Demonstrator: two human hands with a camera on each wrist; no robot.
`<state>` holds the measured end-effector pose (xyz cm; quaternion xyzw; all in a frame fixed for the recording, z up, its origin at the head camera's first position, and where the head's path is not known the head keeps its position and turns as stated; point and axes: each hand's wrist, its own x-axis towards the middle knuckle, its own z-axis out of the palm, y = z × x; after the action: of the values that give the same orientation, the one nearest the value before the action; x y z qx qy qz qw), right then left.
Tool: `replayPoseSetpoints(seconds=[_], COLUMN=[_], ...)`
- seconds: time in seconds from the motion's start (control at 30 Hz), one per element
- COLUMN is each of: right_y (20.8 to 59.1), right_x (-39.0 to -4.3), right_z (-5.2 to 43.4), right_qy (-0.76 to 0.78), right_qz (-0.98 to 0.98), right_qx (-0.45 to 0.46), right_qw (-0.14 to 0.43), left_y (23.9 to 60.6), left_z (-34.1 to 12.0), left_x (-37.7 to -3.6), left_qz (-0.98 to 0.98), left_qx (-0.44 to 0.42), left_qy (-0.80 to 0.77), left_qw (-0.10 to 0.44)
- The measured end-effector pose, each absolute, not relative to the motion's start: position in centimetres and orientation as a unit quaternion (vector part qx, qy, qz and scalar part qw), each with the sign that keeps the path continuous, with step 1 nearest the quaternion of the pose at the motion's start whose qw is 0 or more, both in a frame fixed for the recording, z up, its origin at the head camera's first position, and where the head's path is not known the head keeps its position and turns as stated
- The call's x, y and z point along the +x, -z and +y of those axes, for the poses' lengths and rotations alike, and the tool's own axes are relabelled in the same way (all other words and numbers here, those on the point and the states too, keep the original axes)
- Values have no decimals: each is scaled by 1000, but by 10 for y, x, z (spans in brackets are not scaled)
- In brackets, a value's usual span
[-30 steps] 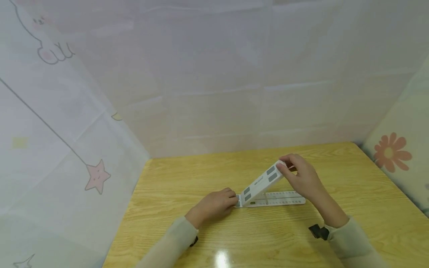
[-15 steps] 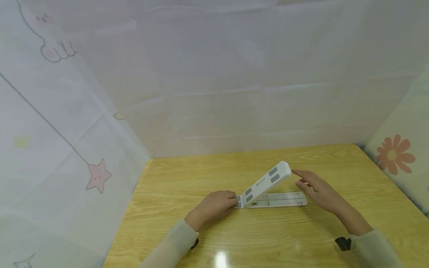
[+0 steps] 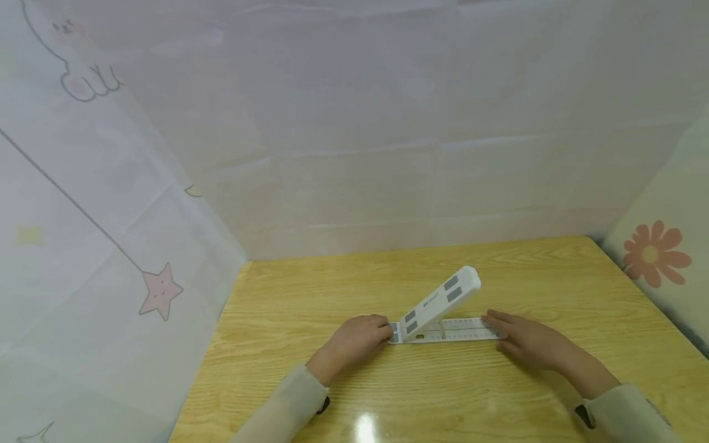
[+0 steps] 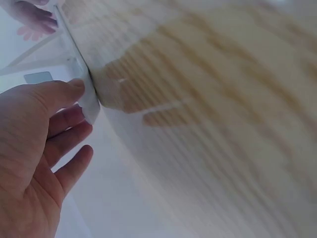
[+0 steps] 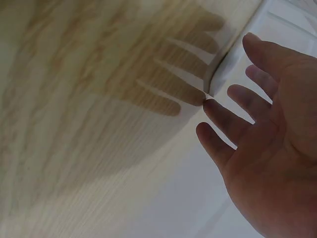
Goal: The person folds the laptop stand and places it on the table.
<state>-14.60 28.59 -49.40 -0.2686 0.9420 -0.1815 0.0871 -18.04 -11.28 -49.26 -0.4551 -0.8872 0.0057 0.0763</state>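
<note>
Here, a white folding stand (image 3: 437, 314) near the middle of a wooden table (image 3: 332, 289): flat base strip (image 3: 465, 330) lying on the wood, upper panel (image 3: 440, 301) tilted up from the hinge at the left end, free end raised to the right, propped by a thin strut. Two grey pads near the top of the panel, two more near the hinge.

Left hand (image 3: 357, 340) at the hinge end, fingers curled round that end, thumb (image 4: 64, 91) pressed against the white edge in the left wrist view. Right hand (image 3: 528, 344) flat on the table at the strip's far end, fingers (image 5: 233, 116) straight and spread, tips touching or just beside the strip; hard to tell which. Nothing gripped there. Beige sleeves on both arms.

No containers in view. Pale sheets hung round the table, with a pink star (image 3: 159, 289) on the left and an orange flower (image 3: 653, 253) on the right.
</note>
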Motion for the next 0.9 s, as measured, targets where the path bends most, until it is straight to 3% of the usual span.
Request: replayPoseSetpoints(seconds=[0.2,0.53,0.9], right_y=[500,510,520], right_x=[-144,-146,-147], right_z=[288,287,289], right_qy=[139,103,91], right_qz=[945,952,948], right_qx=[-281,-289,-296], right_qw=[89,-15,-72], left_y=[490,488,489], left_z=[-110,-110,-108], left_x=[-178,-177,-178], left_qz=[-895,-900,-893], left_qx=[-441,-432,-444], left_qy=[-9,7,-11], left_qw=[63,53,75])
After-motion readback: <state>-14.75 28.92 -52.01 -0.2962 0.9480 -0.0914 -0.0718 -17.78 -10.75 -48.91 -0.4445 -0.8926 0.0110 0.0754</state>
